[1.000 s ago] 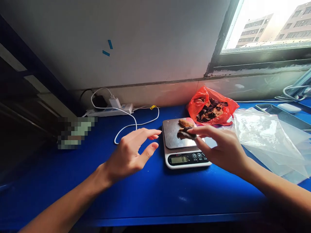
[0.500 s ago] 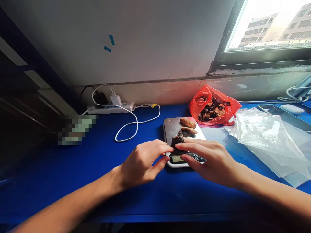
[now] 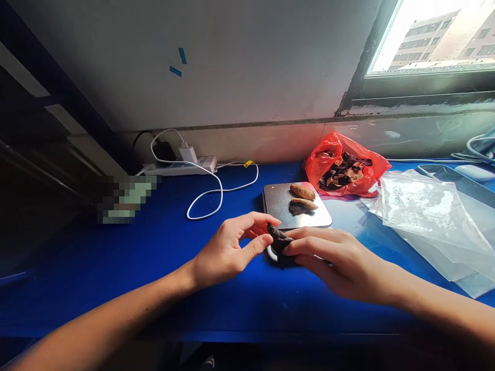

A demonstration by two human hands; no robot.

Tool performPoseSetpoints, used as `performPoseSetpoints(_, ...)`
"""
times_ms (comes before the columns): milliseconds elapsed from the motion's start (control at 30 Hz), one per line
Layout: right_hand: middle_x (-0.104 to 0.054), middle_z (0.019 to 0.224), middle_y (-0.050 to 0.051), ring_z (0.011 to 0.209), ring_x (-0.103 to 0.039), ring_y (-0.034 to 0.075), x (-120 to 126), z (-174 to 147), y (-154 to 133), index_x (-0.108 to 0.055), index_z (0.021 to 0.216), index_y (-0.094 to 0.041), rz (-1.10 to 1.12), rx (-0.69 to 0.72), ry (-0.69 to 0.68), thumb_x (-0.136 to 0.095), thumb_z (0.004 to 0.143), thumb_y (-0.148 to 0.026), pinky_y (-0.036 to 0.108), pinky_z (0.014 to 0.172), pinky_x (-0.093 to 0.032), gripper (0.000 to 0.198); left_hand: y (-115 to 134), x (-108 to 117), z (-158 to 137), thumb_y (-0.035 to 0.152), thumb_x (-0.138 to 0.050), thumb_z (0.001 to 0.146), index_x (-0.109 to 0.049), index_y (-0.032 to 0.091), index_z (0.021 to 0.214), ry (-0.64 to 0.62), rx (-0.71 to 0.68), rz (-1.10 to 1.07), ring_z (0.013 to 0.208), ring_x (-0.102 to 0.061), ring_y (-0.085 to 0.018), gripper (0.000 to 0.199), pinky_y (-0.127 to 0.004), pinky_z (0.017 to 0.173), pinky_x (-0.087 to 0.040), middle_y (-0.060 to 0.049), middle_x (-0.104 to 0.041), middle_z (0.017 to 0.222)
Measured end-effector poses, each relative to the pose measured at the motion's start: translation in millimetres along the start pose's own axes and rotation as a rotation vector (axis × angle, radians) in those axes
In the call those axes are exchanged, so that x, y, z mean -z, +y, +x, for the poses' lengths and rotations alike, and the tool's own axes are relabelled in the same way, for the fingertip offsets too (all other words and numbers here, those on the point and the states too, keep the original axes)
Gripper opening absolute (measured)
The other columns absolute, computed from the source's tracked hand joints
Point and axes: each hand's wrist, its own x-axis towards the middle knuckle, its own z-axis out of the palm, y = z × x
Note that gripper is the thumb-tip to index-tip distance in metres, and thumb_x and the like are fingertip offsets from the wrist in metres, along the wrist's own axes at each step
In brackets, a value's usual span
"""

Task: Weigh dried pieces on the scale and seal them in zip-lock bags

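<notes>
Between my two hands is a dark, rough, curled piece of dried peel [image 3: 279, 238], raised over the front of a kitchen scale [image 3: 276, 203]. My left hand [image 3: 230, 250] has its thumb and fingertips closed about the peel's left end. The fingers of my right hand [image 3: 340, 260] pinch its right side. Two brown dried peel pieces [image 3: 302, 192] lie on the scale's metal plate, one behind the other, the nearer one showing a dark side. My right hand and the held peel cover most of the scale's display.
Behind the scale, a red plastic bag [image 3: 381, 172] stands open with several dried peel pieces inside. Clear zip bags [image 3: 421, 206] lie stacked on the blue table [image 3: 154, 288] at right. A power strip [image 3: 204, 165] with a white cable [image 3: 221, 193] runs along the wall.
The dark peel has come off the scale plate and moved toward me, turned between my fingers. The two brown pieces stay on the plate. The view has shifted slightly.
</notes>
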Motion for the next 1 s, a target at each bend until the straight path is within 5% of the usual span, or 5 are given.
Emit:
performPoseSetpoints(167,-0.067,0.099,0.009,0.085,-0.064,0.015,2.2,2.2,1.1,-0.056,0.110,-0.018,-0.036,-0.050,0.065,-0.048,0.095,-0.014,0.025,0.071,-0.052,0.018,-0.6,5.4,6.4,0.026,-0.065,0.081,-0.063,0.015,0.091,0.009,0.089,-0.125,0.075,-0.060,-0.013,0.015,-0.025,0.072,-0.048,-0.001,-0.066,0.083)
performPoseSetpoints(467,-0.067,0.096,0.008,0.084,-0.064,0.016,-1.0,1.1,6.2,-0.055,0.109,-0.019,-0.058,-0.133,0.049,-0.054,0.092,-0.017,0.027,0.072,-0.052,0.017,-1.0,7.1,9.9,0.023,-0.073,0.073,-0.064,0.014,0.084,0.008,0.228,-0.362,0.070,-0.060,-0.010,0.016,-0.021,0.068,-0.047,0.001,-0.069,0.076)
performPoseSetpoints(1000,-0.065,0.084,0.002,0.071,-0.060,0.010,-4.7,2.4,4.0,-0.057,0.103,-0.017,-0.018,-0.179,0.148,-0.055,0.091,-0.015,0.022,0.065,-0.047,0.012,2.4,0.9,1.1,0.019,-0.063,0.083,-0.066,0.015,0.096,0.002,-0.020,0.054,0.081,-0.068,-0.017,0.014,-0.029,0.077,-0.055,-0.005,-0.072,0.089)
